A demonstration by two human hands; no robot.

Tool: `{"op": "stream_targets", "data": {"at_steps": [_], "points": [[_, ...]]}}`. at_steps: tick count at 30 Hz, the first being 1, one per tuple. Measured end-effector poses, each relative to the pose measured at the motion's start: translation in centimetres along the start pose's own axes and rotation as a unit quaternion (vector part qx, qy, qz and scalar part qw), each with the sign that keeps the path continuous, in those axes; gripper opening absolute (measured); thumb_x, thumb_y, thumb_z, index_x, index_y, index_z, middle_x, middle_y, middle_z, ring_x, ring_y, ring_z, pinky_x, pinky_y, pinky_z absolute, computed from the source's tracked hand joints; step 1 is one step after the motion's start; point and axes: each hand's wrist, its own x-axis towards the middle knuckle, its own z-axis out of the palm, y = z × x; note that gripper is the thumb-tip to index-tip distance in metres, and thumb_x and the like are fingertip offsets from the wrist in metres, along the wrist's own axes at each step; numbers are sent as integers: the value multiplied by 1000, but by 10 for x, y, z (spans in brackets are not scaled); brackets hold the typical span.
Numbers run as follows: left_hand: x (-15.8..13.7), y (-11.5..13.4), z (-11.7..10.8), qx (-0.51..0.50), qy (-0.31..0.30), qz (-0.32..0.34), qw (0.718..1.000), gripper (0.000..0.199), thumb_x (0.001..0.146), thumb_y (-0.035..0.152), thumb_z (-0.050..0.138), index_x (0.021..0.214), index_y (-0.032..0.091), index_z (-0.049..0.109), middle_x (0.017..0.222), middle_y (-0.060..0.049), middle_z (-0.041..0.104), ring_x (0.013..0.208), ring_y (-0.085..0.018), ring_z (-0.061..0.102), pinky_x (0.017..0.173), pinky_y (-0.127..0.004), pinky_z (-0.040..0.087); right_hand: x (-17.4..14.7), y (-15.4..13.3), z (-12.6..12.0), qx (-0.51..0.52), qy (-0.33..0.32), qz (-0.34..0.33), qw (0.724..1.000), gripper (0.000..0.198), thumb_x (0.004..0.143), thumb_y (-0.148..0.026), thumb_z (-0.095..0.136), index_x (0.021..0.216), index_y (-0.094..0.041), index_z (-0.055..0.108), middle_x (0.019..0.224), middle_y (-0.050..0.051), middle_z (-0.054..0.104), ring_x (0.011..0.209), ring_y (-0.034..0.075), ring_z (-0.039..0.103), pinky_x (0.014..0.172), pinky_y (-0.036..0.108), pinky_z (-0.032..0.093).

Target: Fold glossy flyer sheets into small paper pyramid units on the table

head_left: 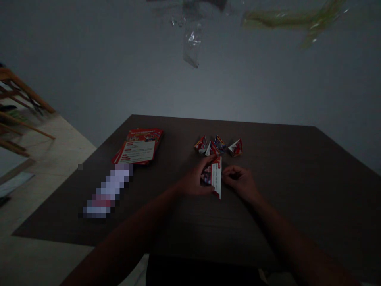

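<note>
My left hand (193, 180) is closed around a partly folded flyer (216, 176), red and white with printed text, held just above the dark table. Its thumb lies at the near edge and the fingers at the far edge. Beside the flyer's right edge is my right hand (240, 180), its thumb and fingers pinched together. Whether the fingertips touch the paper cannot be made out. Just beyond the hands lie several small folded paper pieces (236, 148) in red, white and blue, most of them bunched together and one apart at the right.
A stack of red printed flyers (139, 147) lies at the table's left. Nearer is a pixelated, pale oblong area (108, 192). The dark wooden table (297, 178) meets a wall (149, 79) bearing clear and yellow tape (279, 20). Wooden chair parts (26, 91) show at far left.
</note>
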Motion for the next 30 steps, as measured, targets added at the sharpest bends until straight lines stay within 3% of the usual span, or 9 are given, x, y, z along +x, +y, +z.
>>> {"op": "stream_targets", "data": {"at_steps": [3,7,11,16,24,30], "points": [[-1,6,-6,107,-30,-4,994,111,55,35,78,143,21,12,145,-15,27,132,-31,29,107,-45,27,1,1,-2,10,21,10,1000,16,66,-29,69,74,-17,63,68,2,66,59,13,60,58,26,49],[2,9,-5,238,-43,-25,970,114,55,38,78,144,19,9,143,-17,31,129,-34,34,104,-47,28,0,-4,2,17,21,9,1000,13,66,-28,68,73,-17,62,67,3,66,60,14,60,59,27,49],[6,6,2,307,-15,-49,950,101,64,32,70,143,15,9,135,-21,42,119,-36,45,97,-48,33,-2,-8,7,17,4,3,1000,12,68,-26,66,76,-18,62,69,2,66,62,15,61,61,28,49],[6,5,5,334,-13,-75,940,84,69,32,64,139,13,22,117,-20,57,100,-35,57,85,-46,41,-4,-6,7,-32,-17,-34,999,9,71,-26,63,75,-19,64,68,1,63,61,14,57,60,27,47],[5,10,6,393,-42,-132,909,62,73,35,59,127,15,35,91,-13,66,78,-30,64,65,-35,46,-6,-22,2,-111,-204,-147,962,23,88,-26,42,83,-20,63,80,4,61,75,17,55,70,29,44],[5,16,8,427,-68,-145,890,47,77,34,53,119,18,40,90,-8,66,79,-25,65,64,-30,45,-8,-27,4,-153,-243,-221,932,31,92,-35,34,78,-17,55,80,6,55,79,19,51,75,32,41]]}}
